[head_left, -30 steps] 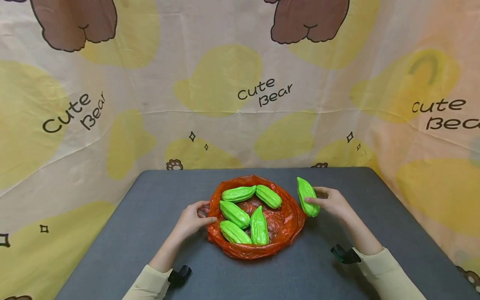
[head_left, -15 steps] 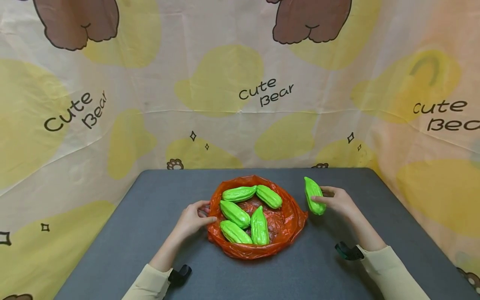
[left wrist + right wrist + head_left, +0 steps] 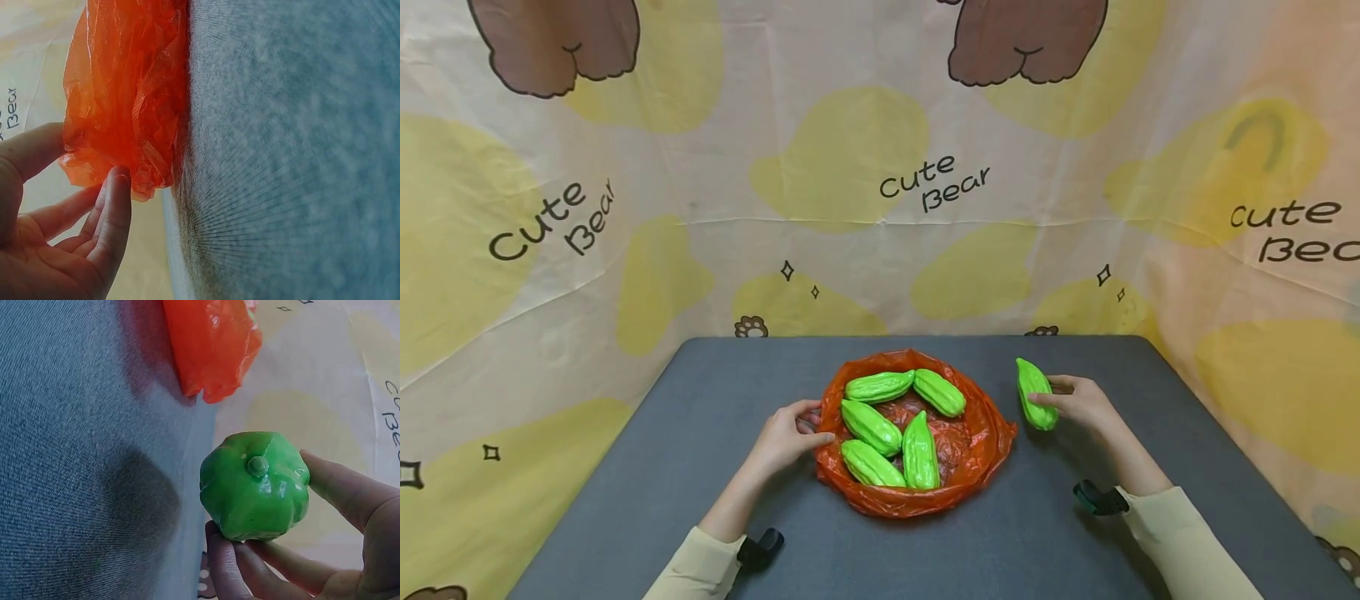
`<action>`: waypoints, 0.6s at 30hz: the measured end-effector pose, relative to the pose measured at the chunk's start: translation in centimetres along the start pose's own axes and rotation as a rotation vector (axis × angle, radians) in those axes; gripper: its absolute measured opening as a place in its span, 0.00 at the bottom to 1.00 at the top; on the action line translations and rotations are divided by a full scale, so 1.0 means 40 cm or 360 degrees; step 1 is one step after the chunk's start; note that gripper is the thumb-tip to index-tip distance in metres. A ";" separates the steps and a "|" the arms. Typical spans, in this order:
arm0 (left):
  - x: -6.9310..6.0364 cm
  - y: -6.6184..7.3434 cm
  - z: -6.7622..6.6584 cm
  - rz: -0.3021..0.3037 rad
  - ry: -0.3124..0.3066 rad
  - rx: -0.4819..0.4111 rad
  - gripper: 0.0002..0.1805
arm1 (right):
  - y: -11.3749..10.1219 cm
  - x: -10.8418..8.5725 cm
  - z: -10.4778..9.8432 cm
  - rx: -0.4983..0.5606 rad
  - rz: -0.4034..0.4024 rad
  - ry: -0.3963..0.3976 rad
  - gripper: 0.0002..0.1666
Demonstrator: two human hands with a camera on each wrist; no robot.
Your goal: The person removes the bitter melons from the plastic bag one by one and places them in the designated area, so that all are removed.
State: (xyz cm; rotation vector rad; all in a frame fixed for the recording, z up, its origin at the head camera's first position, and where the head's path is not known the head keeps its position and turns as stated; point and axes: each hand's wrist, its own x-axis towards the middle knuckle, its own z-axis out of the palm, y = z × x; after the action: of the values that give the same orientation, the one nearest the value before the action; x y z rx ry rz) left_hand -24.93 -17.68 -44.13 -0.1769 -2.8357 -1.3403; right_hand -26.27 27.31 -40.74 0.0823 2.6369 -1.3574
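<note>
A red plastic bag [image 3: 985,454], its rim rolled down like a bowl, stands on the table with several green bitter melons [image 3: 871,427] inside. My left hand [image 3: 782,437] holds the bag's left rim; the left wrist view shows thumb and fingertips on either side of the thin plastic [image 3: 134,94]. To the right of the bag, my right hand [image 3: 1078,404] pinches another bitter melon [image 3: 1034,396] between thumb and fingers. It is raised off the table, tip pointing away. In the right wrist view its stem end [image 3: 256,487] faces the camera.
The dark grey table [image 3: 880,558] ends at the back against a patterned cloth [image 3: 820,167] that hangs behind and along the sides. A black strap device [image 3: 762,548] sits on the left wrist and another [image 3: 1099,498] on the right.
My right hand has moved rightward with the bitter melon, from touching distance of the bag's right edge to a clear gap. The left hand and the bag stay in place.
</note>
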 end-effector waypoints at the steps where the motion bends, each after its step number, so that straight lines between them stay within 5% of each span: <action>1: 0.000 -0.001 0.000 0.0003 -0.0003 -0.0004 0.32 | 0.002 0.003 0.000 0.0004 0.0011 0.0001 0.49; 18: 0.005 -0.012 0.002 0.0021 -0.0010 -0.0032 0.32 | 0.033 0.038 0.000 -0.0012 0.0118 0.0008 0.48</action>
State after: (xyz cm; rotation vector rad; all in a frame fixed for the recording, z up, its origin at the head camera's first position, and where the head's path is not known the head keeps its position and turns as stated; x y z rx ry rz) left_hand -25.16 -17.91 -44.51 -0.2003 -2.8221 -1.3683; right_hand -27.61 28.02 -42.09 0.1812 2.6148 -1.3253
